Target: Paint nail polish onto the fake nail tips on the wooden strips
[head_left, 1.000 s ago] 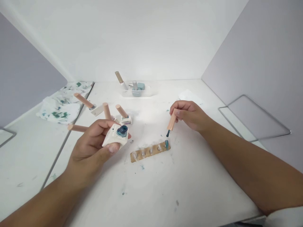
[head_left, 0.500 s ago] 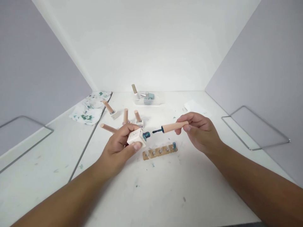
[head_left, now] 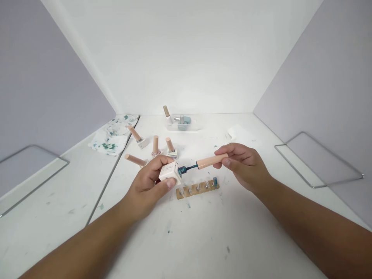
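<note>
My left hand (head_left: 151,180) grips a white square nail polish bottle (head_left: 169,173), tilted so its neck, coated in glittery teal polish, points right. Between the thumb and fingers of my right hand (head_left: 241,162) is the peach-coloured handle of a nail polish brush (head_left: 212,160). The brush's dark tip reaches the bottle's mouth; how far it goes in I cannot tell. Just below the hands, a tan strip (head_left: 197,188) lies on the table, bearing several clear nail tips. The nail tip at its right end (head_left: 215,181) is painted teal.
Several white bottles with peach caps (head_left: 155,145) stand or lean behind my left hand. Farther back, a clear tray (head_left: 193,127) holds more bottles. Paint-stained tissue (head_left: 109,139) lies at the left, white tissue (head_left: 236,133) at the right. Wire frames (head_left: 319,186) flank both sides.
The brush has moved left and slightly down, so its tip, apart from the bottle before, now meets the neck. Both hands keep their grips.
</note>
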Action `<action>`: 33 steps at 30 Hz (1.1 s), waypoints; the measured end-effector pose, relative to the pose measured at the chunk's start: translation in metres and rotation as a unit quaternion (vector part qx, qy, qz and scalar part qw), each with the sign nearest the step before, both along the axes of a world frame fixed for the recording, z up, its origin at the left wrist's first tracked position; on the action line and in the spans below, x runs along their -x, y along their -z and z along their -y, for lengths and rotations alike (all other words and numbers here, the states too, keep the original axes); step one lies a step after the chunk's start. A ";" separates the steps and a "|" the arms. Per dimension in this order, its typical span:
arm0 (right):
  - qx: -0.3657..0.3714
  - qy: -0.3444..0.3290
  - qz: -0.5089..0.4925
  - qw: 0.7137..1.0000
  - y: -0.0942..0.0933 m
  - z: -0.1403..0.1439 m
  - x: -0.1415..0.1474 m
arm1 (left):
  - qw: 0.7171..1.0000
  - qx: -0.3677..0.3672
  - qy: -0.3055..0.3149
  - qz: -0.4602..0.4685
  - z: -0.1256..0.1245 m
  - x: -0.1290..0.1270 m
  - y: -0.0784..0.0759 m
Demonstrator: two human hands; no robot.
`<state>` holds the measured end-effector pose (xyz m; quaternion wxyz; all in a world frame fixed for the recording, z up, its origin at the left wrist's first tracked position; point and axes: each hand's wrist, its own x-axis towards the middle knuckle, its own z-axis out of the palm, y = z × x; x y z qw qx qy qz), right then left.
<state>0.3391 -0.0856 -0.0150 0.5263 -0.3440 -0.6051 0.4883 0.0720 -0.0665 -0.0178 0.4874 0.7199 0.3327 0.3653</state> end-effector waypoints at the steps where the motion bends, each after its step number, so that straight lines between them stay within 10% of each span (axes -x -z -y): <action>1: 0.001 0.003 0.008 1.000 0.000 0.001 0.000 | 1.000 0.000 0.000 -0.002 0.000 0.000 0.000; 14: -0.127 -0.001 0.157 0.979 -0.002 0.007 0.006 | 0.997 -0.043 0.047 -0.044 0.004 -0.004 -0.003; 33: 0.011 0.032 0.104 0.994 0.002 0.000 -0.003 | 0.998 -0.034 0.024 -0.038 0.003 -0.003 -0.002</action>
